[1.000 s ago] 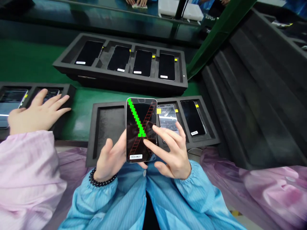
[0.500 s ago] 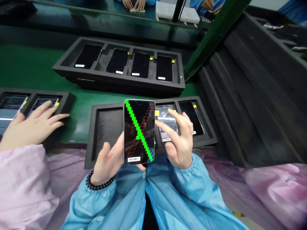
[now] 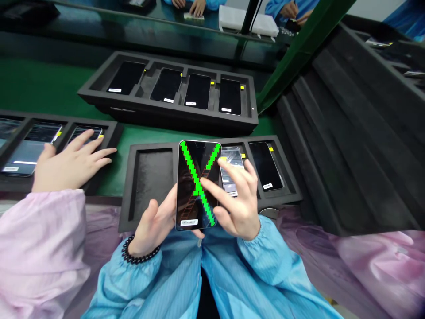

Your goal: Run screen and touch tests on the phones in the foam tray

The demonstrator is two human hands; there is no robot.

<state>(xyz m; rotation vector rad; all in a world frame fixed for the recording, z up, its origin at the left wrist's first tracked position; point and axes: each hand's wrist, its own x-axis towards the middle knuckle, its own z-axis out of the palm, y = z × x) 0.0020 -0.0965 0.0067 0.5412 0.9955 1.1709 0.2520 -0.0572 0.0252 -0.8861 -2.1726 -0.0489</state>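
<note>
A phone (image 3: 189,204) is held upright in front of me, its dark screen showing a green diagonal band and a second, partly green diagonal. My left hand (image 3: 156,223) holds it from the left side and behind. My right hand (image 3: 241,201) has its fingers spread, with the index fingertip at the middle of the screen. Behind the phone lies a black foam tray (image 3: 128,190) with an empty left compartment. In its right part are a phone with a lit, reflective screen (image 3: 232,170) and a dark phone (image 3: 265,166), each with a yellow tab.
Another foam tray (image 3: 169,113) with several dark phones stands farther back. At left, a person's hand (image 3: 66,164) is over a tray of phones (image 3: 114,128). Stacked black foam trays (image 3: 318,146) and a green post (image 3: 299,53) stand at right. People's hands work across the bench.
My right index finger has moved left onto the screen, and part of the second diagonal has turned green at the top right. The view has shifted slightly; more of the left tray shows.
</note>
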